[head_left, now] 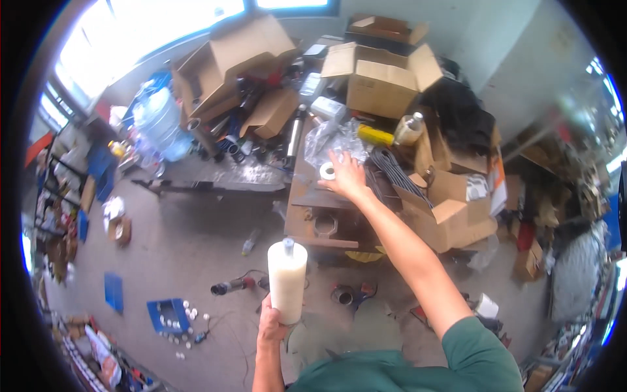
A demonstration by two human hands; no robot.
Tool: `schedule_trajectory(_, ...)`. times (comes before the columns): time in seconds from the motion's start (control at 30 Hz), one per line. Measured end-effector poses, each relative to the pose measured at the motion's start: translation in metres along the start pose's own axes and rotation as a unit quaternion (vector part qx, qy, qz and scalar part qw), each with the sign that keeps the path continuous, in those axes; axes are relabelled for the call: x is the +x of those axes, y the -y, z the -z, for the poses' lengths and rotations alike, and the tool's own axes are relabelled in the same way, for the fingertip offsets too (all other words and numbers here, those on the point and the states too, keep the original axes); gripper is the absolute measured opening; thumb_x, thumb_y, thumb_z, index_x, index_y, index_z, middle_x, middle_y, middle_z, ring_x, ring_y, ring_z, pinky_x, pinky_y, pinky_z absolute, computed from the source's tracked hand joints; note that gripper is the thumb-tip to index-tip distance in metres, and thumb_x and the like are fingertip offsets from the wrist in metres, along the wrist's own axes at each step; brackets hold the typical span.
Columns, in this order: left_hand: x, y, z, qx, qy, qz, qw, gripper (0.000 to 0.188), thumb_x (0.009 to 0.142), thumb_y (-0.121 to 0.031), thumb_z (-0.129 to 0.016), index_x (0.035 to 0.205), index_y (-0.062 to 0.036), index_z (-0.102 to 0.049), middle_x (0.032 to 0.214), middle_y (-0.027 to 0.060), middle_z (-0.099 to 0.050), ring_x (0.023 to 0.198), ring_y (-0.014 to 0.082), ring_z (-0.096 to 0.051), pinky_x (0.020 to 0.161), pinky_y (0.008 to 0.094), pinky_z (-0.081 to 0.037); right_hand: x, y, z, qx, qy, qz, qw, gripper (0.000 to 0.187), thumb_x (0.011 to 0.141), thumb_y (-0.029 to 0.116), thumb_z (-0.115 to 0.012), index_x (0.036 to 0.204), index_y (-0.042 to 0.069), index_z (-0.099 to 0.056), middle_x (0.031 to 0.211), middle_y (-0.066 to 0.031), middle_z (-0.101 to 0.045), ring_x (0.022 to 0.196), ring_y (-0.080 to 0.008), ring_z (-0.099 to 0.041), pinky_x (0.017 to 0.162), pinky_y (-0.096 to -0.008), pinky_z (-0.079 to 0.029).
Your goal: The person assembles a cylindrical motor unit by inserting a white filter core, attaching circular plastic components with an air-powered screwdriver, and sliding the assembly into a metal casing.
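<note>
My left hand [269, 320] is wrapped round the lower part of a thick off-white cylinder [287, 281], held upright above the floor. A short grey stub [288, 245] sticks up from its top. Farther off, my right arm stretches over the table [304, 225]. There my right hand [349, 176] has its thumb and fingers about a small white ring [327, 171]. Crumpled clear plastic [330, 140] lies just beyond those fingers. Right of the hand is a coil of dark cable [392, 171].
An open carton [450, 215] sits at the table's right side, another [382, 88] at the back. A yellow roll [375, 135] and a bottle [409, 129] stand between. Left are a large water bottle [160, 121] and a cluttered bench [241, 176]. Power tools [232, 286] and a blue bin [166, 315] lie on the floor.
</note>
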State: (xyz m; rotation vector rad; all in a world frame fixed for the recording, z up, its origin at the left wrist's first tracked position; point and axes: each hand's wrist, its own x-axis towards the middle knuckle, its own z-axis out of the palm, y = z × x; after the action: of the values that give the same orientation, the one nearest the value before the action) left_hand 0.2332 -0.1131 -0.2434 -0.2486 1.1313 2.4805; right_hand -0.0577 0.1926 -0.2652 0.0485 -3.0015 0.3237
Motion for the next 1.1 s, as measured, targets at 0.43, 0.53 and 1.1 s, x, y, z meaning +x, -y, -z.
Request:
schedule_trajectory(0.43,-0.068,-0.038,-0.126,0.298,-0.193,-0.102,0.929,0.057,0.075,-0.016,-0.095,0.124,0.0043,-0.073,0.11,0.0063,-0.076,0.101,0.0128,-0.068,0.088,0.03,-0.057,-0.091,-0.008,0.169,0.681,0.439,0.245,0.532,0.073,0.08,0.006,-0.09,0.147,0.003,-0.06,0.133,-0.0078,-0.07,0.125,-0.0179,-0.062,0.113,-0.0372,-0.046)
schedule_trajectory(0.53,-0.088,-0.037,-0.146,0.357,-0.214,-0.148,0.897,0.059,0.074,-0.017,-0.096,0.124,0.0041,-0.073,0.11,0.0059,-0.076,0.101,0.0127,-0.069,0.087,0.0299,-0.058,-0.105,-0.008,0.191,0.625,0.459,0.206,0.597,0.073,0.082,0.009,-0.092,0.145,-0.004,-0.058,0.133,-0.0129,-0.069,0.122,-0.0201,-0.064,0.105,-0.0372,-0.051)
schedule_trajectory(1.1,-0.094,0.107,-0.039,-0.015,-0.288,-0.066,0.955,0.059,0.111,-0.046,-0.049,0.103,0.0059,-0.076,0.09,0.0103,-0.077,0.07,0.0158,-0.07,0.062,0.0303,-0.054,-0.168,0.076,0.202,0.42,0.306,0.372,0.769,0.039,0.081,0.014,-0.087,0.117,0.002,-0.077,0.102,-0.0184,-0.077,0.092,-0.0299,-0.077,0.084,-0.0373,-0.06)
